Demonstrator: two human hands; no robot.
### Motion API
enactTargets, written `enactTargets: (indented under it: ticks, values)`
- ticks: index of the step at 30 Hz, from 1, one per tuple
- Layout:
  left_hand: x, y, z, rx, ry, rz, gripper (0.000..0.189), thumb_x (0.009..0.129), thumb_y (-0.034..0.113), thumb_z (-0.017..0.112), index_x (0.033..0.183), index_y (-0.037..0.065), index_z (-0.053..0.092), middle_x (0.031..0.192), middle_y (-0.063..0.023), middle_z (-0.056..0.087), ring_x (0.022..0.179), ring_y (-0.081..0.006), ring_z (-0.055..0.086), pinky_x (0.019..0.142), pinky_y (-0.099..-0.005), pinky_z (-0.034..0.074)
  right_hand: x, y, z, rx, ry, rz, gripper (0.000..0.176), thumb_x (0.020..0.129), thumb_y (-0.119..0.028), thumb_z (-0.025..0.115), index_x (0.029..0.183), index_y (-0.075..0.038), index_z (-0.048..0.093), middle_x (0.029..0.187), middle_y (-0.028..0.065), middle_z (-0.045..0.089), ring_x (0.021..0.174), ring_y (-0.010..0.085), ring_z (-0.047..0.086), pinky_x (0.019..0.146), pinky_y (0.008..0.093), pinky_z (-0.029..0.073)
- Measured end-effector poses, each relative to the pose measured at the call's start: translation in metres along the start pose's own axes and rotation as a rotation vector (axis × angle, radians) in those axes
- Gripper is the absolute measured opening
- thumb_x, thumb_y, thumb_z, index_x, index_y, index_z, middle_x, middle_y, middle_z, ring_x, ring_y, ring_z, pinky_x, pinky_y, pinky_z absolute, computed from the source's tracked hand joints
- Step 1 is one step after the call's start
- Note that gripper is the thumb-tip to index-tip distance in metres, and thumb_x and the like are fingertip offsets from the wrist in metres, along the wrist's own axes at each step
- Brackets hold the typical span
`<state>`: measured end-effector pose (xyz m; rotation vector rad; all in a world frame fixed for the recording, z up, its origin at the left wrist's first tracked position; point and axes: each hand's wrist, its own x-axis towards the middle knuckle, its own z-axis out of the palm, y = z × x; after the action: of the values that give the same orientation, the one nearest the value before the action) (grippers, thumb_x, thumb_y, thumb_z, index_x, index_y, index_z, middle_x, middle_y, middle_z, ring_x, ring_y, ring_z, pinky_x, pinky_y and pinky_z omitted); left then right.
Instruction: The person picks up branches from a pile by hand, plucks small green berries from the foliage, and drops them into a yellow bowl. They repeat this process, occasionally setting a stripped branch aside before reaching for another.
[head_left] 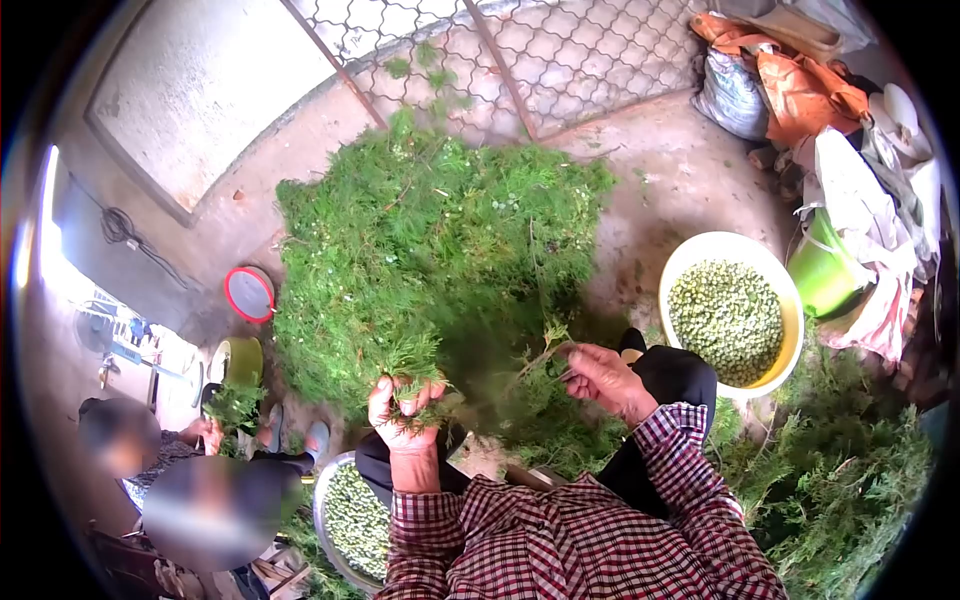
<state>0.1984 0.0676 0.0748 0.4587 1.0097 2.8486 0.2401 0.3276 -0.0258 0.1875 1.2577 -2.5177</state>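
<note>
My left hand is closed round a green leafy sprig with fine, feathery foliage. To its right, my right hand pinches a thin twig between thumb and fingers. Beyond both hands spreads a large heap of green cut branches, dotted with small pale round cones or berries. By my left forearm stands a metal basin full of small green round pieces. A yellow-and-white tub, holding more of these green pieces, sits to the right of my right hand.
Two people sit at the lower left; a hand there is near greenery by a yellow-green bucket. A red-rimmed sieve lies left of the heap. More branches, a lime bucket and orange bags are on the right. A wire-mesh panel borders the back.
</note>
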Motion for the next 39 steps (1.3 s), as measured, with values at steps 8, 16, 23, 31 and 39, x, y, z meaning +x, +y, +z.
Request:
enactTargets:
  ticks: [8,16,23,31,39]
  values:
    - [-0.008,-0.013,-0.014,-0.048,0.029,-0.078,0.03,0.083,0.026,0.045,0.056,0.013,0.044,0.041,0.0048,0.035,0.038,-0.0101,0.026,0.054,-0.0293,0.03,0.005,-0.018,0.001,0.299,0.105,-0.017,0.016,0.082,-0.022,0.06,0.087,-0.007,0.055,0.065,0.0023,0.056,0.05,0.0114,0.053,0.044,0.0227,0.041]
    - [0.01,-0.028,-0.066,0.361,0.095,-0.35,0.03,0.077,0.007,0.06,0.107,0.002,0.054,0.096,-0.0085,0.061,0.086,-0.0211,0.058,0.073,-0.0331,0.047,-0.031,-0.032,-0.043,0.151,0.345,-0.228,0.008,0.079,-0.002,0.06,0.081,-0.001,0.052,0.072,0.0122,0.062,0.053,0.0181,0.06,0.045,0.0245,0.051]
    - [0.034,-0.015,-0.074,0.675,-0.04,-0.421,0.025,0.082,0.016,0.059,0.105,0.004,0.058,0.099,-0.0071,0.062,0.086,-0.0128,0.058,0.071,-0.024,0.045,-0.199,-0.115,-0.078,-0.239,1.149,-0.855,0.014,0.083,-0.014,0.057,0.092,-0.003,0.059,0.075,0.0037,0.059,0.057,0.0091,0.052,0.049,0.0182,0.044]
    - [0.072,-0.018,-0.084,0.634,-0.084,-0.357,0.017,0.084,0.013,0.055,0.096,0.003,0.061,0.092,-0.0069,0.064,0.079,-0.0116,0.059,0.068,-0.0231,0.046,-0.351,-0.082,-0.136,0.363,1.212,-1.4,0.03,0.077,-0.016,0.064,0.094,0.005,0.052,0.085,0.0185,0.062,0.062,0.018,0.06,0.048,0.0217,0.049]
    - [0.103,-0.024,-0.092,0.68,-0.082,-0.365,0.018,0.083,0.016,0.057,0.094,0.002,0.062,0.089,-0.0067,0.064,0.078,-0.0119,0.058,0.067,-0.0241,0.046,-0.089,-0.073,-0.079,0.117,0.791,-0.576,0.019,0.08,-0.014,0.06,0.095,-0.004,0.054,0.077,0.0016,0.054,0.063,0.0094,0.052,0.049,0.0185,0.04]
